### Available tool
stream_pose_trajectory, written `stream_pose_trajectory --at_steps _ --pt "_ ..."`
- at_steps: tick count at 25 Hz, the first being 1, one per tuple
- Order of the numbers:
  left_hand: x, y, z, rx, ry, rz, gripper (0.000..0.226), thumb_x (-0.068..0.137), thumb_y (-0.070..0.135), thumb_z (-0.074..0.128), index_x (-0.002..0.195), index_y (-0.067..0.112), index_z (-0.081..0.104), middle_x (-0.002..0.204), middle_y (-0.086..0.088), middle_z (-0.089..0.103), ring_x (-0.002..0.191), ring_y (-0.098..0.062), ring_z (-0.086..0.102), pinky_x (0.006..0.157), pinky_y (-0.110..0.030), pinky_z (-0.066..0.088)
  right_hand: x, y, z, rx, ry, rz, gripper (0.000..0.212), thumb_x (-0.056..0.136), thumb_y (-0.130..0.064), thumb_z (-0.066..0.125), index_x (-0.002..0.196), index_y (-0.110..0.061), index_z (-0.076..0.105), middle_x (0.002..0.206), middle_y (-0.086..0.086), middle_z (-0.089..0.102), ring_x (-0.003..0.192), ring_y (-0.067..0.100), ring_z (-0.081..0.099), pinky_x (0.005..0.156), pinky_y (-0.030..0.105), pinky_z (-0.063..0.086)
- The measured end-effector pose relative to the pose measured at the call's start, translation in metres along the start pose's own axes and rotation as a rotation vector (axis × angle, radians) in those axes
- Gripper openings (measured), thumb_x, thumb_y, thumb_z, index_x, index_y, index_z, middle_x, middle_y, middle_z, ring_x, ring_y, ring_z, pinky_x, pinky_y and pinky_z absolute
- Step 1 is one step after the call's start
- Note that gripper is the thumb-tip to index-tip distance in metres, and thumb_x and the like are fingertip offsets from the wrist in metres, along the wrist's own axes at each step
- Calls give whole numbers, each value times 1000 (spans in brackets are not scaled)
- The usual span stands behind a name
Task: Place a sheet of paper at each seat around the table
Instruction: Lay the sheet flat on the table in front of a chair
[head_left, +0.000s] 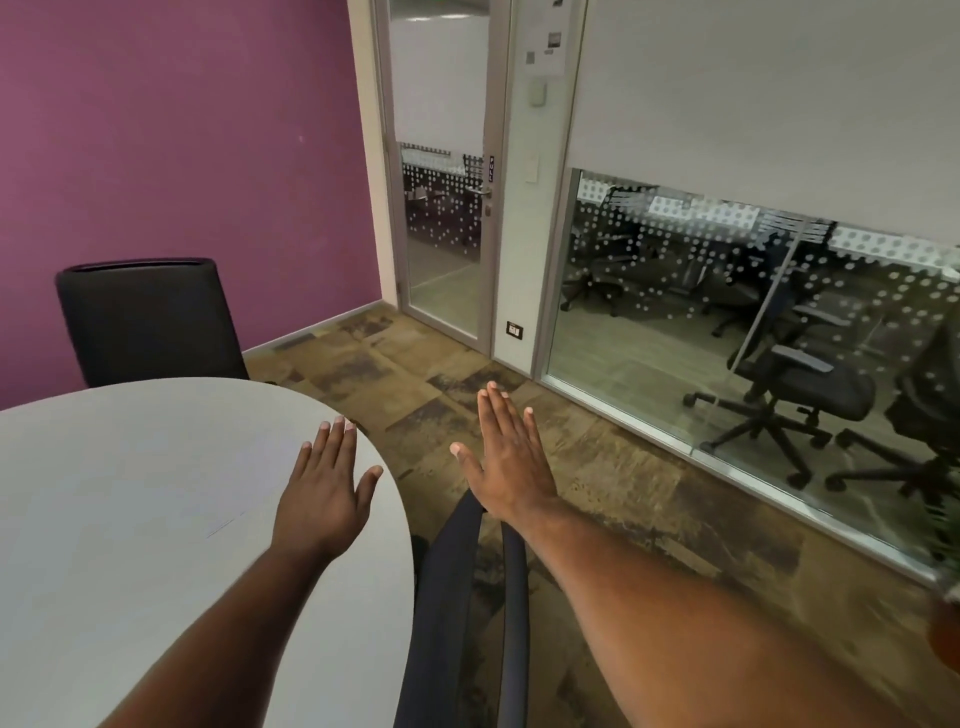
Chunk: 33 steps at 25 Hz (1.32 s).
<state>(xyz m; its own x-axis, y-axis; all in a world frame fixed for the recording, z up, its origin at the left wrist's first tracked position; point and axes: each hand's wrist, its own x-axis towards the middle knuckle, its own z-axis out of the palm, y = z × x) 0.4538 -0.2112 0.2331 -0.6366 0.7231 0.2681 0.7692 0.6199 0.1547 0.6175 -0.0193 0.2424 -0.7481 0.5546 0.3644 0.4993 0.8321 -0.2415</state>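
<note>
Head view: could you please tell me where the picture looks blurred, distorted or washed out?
Head view: wide-angle bending tilts the door frame and purple wall; the lower right corner by the right hand's forearm smears; the white table looks pale and featureless beside the left hand; both hands stay sharp.

- A single wide-angle view from a camera worn on the person's head looks forward and down across the rounded right edge of a pale table (130, 519).
- Both forearms reach in from the bottom of the frame, close to the lens; straight lines bow toward the frame's sides.
- The view faces a purple wall (182, 130), a glass door (441, 208) and a dotted glass partition (727, 312), well beyond the table's far edge.
</note>
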Motion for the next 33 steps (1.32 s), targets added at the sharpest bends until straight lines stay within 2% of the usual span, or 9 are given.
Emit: stream_pose_trajectory --at_steps 4,8,14,18,26,33 --pt "31 -5 19 24 -1 -80 85 94 65 3 161 13 11 168 -4 4 155 -20 -2 127 -39 7 46 36 25 48 -25 -23 80 99 -67 20 160 -19 -1 168 -2 -7 154 12 -5 125 45 2" --pt "68 3 48 63 4 -192 84 96 65 5 160 11 13 168 -5 7 155 -20 0 126 -39 7 99 73 55 77 -100 -129 81 99 -67 17 160 -19 -2 168 -1 -8 154 13 -5 125 46 2" --pt "122 60 85 80 -11 -322 83 98 64 7 160 9 14 168 -6 8 155 -19 1 126 -39 8 162 129 79 137 -172 -279 80 99 -64 20 160 -18 -2 168 1 -7 154 13 -6 125 44 -2" --pt "161 89 94 127 -25 -347 82 97 64 2 160 12 8 168 -3 2 154 -16 -7 126 -36 3 209 164 86 145 -187 -330 80 99 -63 20 160 -18 -2 168 0 -8 154 14 -5 125 43 -3" --pt "251 84 120 198 -20 -431 83 95 67 -1 161 16 4 168 0 -4 154 -18 -10 125 -33 -2 315 177 132 208 -199 -426 79 99 -64 20 159 -19 -6 167 0 -10 154 14 -7 125 43 -2" --pt "344 32 160 203 -15 -529 82 97 68 0 161 16 3 168 0 -5 154 -18 -11 124 -33 -3 434 155 197 228 -265 -513 80 100 -64 20 160 -19 -6 167 0 -11 154 16 -7 125 45 -1"
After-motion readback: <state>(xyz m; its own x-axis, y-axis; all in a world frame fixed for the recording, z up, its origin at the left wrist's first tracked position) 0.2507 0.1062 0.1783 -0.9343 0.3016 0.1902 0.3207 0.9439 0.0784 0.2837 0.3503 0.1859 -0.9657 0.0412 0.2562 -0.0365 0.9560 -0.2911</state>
